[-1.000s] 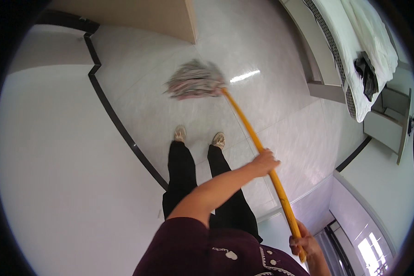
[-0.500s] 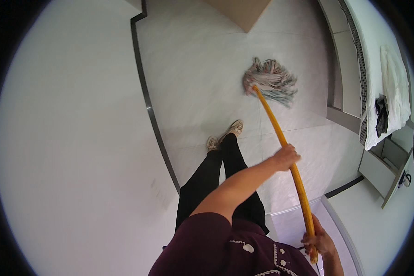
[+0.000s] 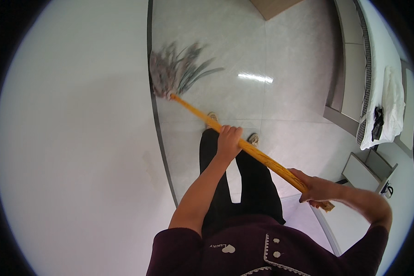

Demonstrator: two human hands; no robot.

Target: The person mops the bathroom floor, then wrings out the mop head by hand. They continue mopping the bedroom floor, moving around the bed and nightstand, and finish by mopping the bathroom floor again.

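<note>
Yellow wood, one mop handle (image 3: 244,145) is slanting across the tiled floor (image 3: 290,55); left hand (image 3: 228,140) and right hand (image 3: 316,189) are both clenching it. One stringy mop head (image 3: 172,71) is touching the dark floor stripe (image 3: 157,124), open tile beyond.

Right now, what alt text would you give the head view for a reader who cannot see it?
Seen from above, a person grips a yellow-handled string mop with both hands, the left hand midway along the handle and the right hand near its end. The blurred mop head lies on glossy pale floor tiles by a dark inlay strip.
</note>
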